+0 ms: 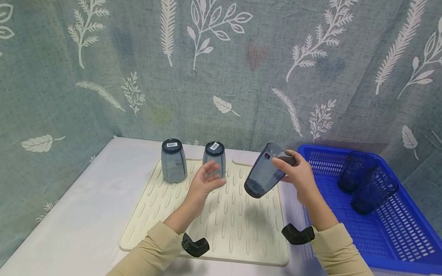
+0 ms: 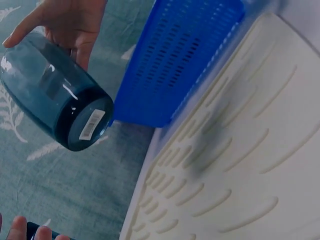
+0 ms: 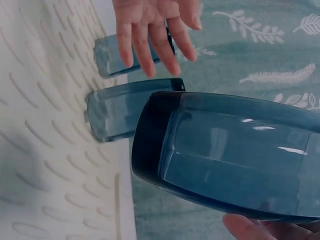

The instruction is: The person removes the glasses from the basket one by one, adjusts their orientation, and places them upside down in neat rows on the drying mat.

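Observation:
Held aloft in my right hand (image 1: 297, 173) is a blue-tinted drinking glass (image 1: 265, 172), gripped near its rim and tilted, its thick dark base pointing down over the mat. My left hand (image 1: 204, 184) hovers above the middle of the cream drying mat (image 1: 233, 234) with fingers spread, holding nothing. Two similar glasses stand upside down along the mat's back: one glass (image 1: 173, 162) at the left corner, another glass (image 1: 219, 152) partly hidden behind my left hand. In the left wrist view a barcode sticker (image 2: 92, 125) shows on the held glass's base.
A blue plastic basket (image 1: 407, 263) stands on the right side of the white table (image 1: 79, 212). Two dark blue glasses (image 1: 374, 190) lean inside it toward the back. A leaf-patterned curtain (image 1: 231, 64) hangs behind the table.

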`<state>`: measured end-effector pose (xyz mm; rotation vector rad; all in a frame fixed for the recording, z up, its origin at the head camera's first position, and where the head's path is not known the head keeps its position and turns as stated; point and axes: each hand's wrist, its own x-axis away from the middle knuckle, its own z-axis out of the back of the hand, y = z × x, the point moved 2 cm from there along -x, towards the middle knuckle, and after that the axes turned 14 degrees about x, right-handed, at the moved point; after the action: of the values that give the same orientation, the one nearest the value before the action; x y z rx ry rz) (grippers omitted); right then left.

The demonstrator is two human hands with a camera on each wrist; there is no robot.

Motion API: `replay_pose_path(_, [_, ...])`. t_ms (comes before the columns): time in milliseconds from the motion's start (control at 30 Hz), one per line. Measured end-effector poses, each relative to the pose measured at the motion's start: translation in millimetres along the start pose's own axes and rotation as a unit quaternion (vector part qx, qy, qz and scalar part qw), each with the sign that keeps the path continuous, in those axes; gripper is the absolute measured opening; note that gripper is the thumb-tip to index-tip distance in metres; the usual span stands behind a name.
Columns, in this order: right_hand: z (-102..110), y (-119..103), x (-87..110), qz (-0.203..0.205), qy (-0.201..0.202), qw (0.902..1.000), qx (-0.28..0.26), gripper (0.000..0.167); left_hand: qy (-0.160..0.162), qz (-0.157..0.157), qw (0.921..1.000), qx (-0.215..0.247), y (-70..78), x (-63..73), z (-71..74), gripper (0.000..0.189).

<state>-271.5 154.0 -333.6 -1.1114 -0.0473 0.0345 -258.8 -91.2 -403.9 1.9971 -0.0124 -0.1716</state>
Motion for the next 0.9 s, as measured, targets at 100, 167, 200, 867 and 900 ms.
replay_pose_path(100, [-4, -1, 0.4, 0.000, -0.004, 0.9999, -0.011, 0.079, 0.002, 0.005, 1.0000, 0.008, -1.6, 0.9, -0.8, 0.068])
replay_pose_path(167, [-6, -1, 0.7, -0.001, -0.004, 0.9999, -0.015, 0.079, 0.003, 0.007, 0.9999, 0.014, -2.7, 1.7, -1.1, 0.068])
replay_pose_path(200, [-7, -1, 1.2, -0.002, -0.004, 0.9998, -0.017, 0.079, 0.003, 0.008, 0.9998, 0.018, -3.4, 2.0, -1.4, 0.069])
replay_pose_path(867, [-27, 1, 4.2, 0.000, 0.006, 0.9965, -0.083, 0.073, 0.008, 0.013, 0.9987, 0.049, -13.6, 7.6, -10.4, 0.067])
replay_pose_path(900, [-28, 1, 4.0, -0.001, 0.006, 0.9963, -0.086, 0.072, 0.012, 0.015, 0.9986, 0.050, -14.4, 7.4, -10.6, 0.067])
